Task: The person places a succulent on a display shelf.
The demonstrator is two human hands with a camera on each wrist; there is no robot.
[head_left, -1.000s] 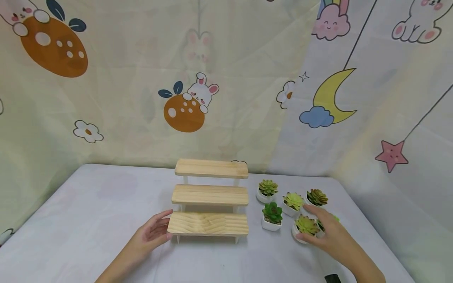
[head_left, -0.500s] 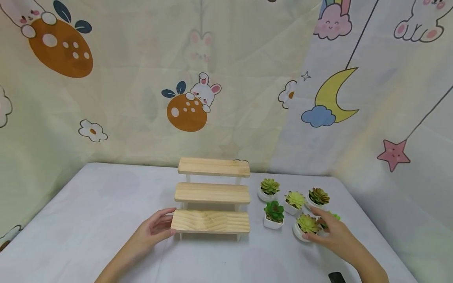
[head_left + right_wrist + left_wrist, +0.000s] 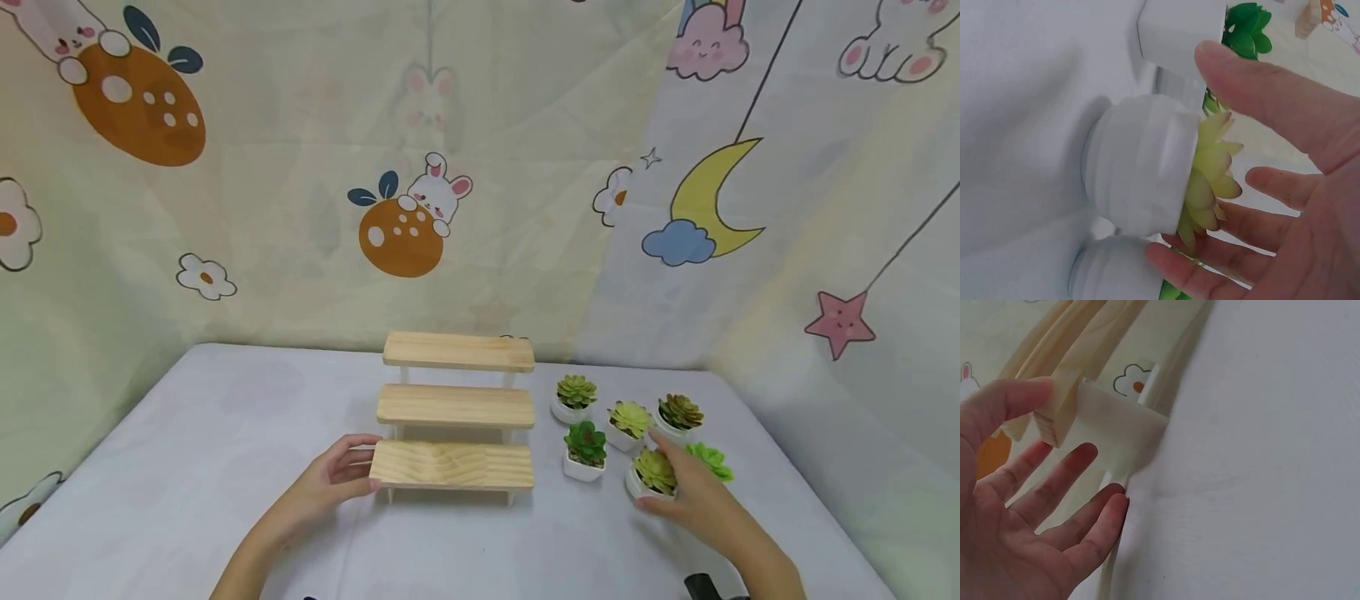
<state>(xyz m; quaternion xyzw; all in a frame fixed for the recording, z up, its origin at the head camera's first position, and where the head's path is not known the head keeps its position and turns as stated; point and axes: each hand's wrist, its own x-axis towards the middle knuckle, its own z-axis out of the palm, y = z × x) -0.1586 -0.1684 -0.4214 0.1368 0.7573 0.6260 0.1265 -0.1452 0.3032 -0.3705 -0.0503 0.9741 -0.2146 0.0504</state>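
Note:
My left hand (image 3: 330, 479) pinches the left end of the lowest board (image 3: 453, 465) of a three-tier wooden display stand (image 3: 456, 405). In the left wrist view its thumb lies on the board end, the index fingertip sits past the other edge, and the other fingers are spread. My right hand (image 3: 697, 492) reaches around a yellow-green succulent (image 3: 656, 469) in a round white pot (image 3: 1141, 165). The right wrist view has the thumb standing off the pot on one side, with the fingers loosely extended by the leaves on the other.
Left of my right hand stand a dark green succulent (image 3: 586, 442), a pale green one (image 3: 630, 418) and another (image 3: 576, 390) by the stand. Behind it are a brownish succulent (image 3: 680, 410) and a bright green one (image 3: 711, 460). A black object (image 3: 701, 585) lies at the front edge.
The head view has shifted slightly, so everything sits a little further right. My right hand has moved in around the yellow-green succulent, uncovering the bright green one. My left hand stays at the board end.

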